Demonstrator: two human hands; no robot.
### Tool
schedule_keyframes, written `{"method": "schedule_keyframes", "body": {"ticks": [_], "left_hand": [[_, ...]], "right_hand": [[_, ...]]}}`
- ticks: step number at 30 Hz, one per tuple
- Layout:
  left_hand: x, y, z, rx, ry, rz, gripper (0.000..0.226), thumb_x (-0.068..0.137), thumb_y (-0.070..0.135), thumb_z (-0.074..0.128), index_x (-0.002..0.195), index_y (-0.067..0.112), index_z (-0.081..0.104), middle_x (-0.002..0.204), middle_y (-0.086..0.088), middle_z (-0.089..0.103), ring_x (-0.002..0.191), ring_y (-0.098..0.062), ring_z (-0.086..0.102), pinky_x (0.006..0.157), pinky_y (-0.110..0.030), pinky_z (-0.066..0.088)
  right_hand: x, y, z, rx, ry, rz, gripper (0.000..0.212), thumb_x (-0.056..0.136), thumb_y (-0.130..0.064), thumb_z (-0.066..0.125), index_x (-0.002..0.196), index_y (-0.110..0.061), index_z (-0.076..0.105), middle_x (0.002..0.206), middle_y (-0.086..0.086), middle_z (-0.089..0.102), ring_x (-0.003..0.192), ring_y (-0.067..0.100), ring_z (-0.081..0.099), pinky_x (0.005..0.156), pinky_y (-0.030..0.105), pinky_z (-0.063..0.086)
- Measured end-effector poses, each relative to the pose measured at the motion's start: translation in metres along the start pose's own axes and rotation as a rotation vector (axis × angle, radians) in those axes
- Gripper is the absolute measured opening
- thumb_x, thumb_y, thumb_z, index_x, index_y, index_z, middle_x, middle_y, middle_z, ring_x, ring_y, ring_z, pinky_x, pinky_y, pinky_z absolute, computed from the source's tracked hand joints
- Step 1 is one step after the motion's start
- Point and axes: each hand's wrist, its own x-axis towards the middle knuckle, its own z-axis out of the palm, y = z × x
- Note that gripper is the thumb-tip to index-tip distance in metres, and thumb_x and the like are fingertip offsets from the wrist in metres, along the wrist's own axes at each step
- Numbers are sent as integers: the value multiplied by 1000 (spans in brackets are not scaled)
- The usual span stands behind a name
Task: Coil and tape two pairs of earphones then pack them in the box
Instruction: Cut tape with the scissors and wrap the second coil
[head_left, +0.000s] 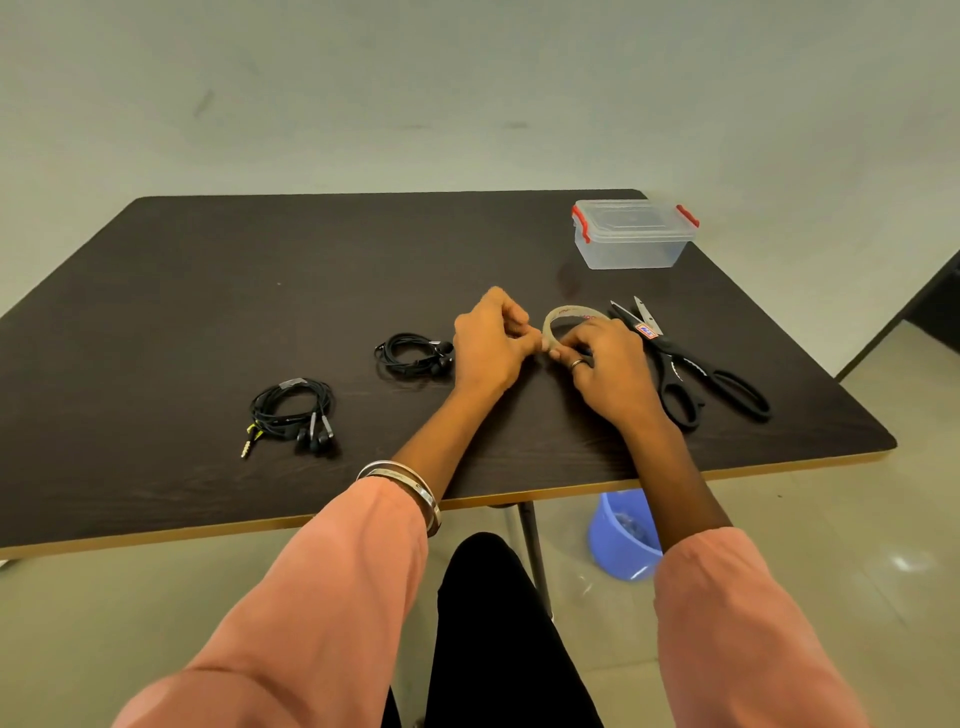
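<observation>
Head-camera footage showed the work at the taping stage — both hands had met over a tape roll (562, 321) standing near the middle of the dark table (208, 270). The right hand (608, 364) curled its fingers round the near side of the roll and steadied it, while the left hand (491, 338) pinched at the roll's left edge with thumb and forefinger, apparently on the free end of the tape, though the strip itself was too thin to make out. Both forearms reached forward from pink sleeves, wrists low over the table and knuckles up, the hands almost touching. The near earphones (292, 415) lay coiled to the left, with what looked like a pale band of tape across the top of the coil, so that pair was probably done. The far earphones (413, 354) lay coiled just beside the left hand, and no tape could be seen on them. By my reading, the tape being drawn was meant for this second coil. The next move would call for pulling out a short length and cutting it — the scissors (691, 364) lay just right of the right hand. The box (631, 236) stood well apart at the far right corner, its lid on and red clips showing, so it would need opening before packing.
</observation>
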Motion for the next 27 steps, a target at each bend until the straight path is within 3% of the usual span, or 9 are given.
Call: {"method": "schedule_keyframes", "body": {"ticks": [2,7,14,19,23,27], "left_hand": [[0,-1,-1,-34,-19,13,24,73,0,77,82,17,62,66,5,70,63,2,66,68,-14,54],[0,1,-4,0,-79,10,13,73,6,79,79,16,74,71,3,72,64,-1,66,69,-12,53],[2,-2,-10,-18,-136,27,16,83,2,71,93,14,76,76,2,72,64,4,65,69,-9,52],[-3,0,-9,-35,-92,88,49,81,4,72,124,25,62,71,3,73,68,2,67,81,-13,53],[-4,-1,-7,-28,21,27,42,82,6,72,120,21,63,70,9,71,67,3,67,84,-23,55],[-5,-1,-8,-2,46,1,39,81,11,74,118,21,64,70,14,69,71,8,65,87,-16,50]], "right_hand": [[0,-1,-1,-19,-15,-3,16,90,-21,64,90,-8,72,100,8,68,99,24,54,86,39,43],[2,1,-1,-80,-58,-6,15,92,-16,59,90,-7,71,103,8,67,101,28,55,90,45,43],[4,2,1,-214,-66,1,17,92,-7,54,97,-7,71,109,10,65,104,28,51,87,41,41],[2,4,1,-292,-40,12,19,92,-9,52,102,-8,69,111,10,64,103,29,51,86,39,37],[2,6,0,-382,-37,98,19,90,-13,58,107,-8,65,115,10,61,107,27,51,90,36,37],[2,7,-1,-352,-40,178,25,86,-9,64,110,-4,63,120,13,59,115,29,48,99,38,38]]}}
